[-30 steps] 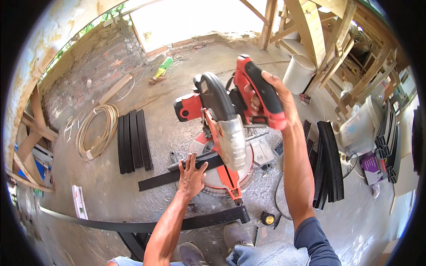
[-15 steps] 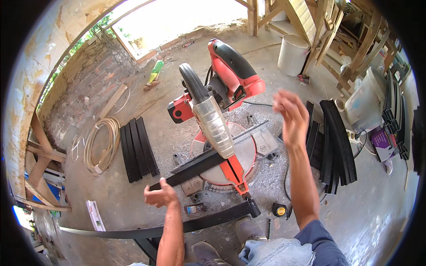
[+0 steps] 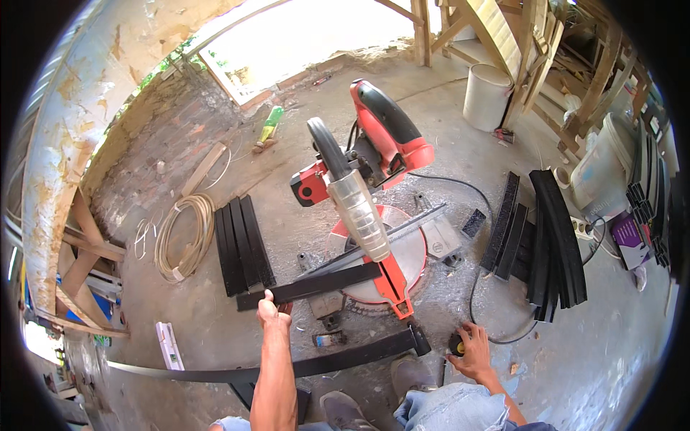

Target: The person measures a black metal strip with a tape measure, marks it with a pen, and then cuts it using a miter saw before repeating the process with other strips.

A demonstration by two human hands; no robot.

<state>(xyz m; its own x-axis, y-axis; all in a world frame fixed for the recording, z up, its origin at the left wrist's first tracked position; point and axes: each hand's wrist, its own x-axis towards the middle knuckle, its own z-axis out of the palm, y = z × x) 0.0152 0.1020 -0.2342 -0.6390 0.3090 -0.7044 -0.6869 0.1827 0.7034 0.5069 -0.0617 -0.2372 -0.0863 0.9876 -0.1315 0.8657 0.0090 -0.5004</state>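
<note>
In front of me stands a red and black miter saw, its head raised. My left hand is closed round the left end of a black bar, thumb on top. The bar's right end lies over the saw's table, and a gap separates it from the fence. Low on the right, my right hand has its fingers curled round a black and yellow tape measure on the floor. Its palm side is hidden.
Black cut pieces lie left and right of the saw. A long black bar crosses near my shoes. A coiled hose lies left, a power cable runs right, and a white bucket stands behind.
My left hand has closed on the bar's end, and the bar has come away from the fence toward me. My right hand has dropped from beside the saw to the tape measure.
</note>
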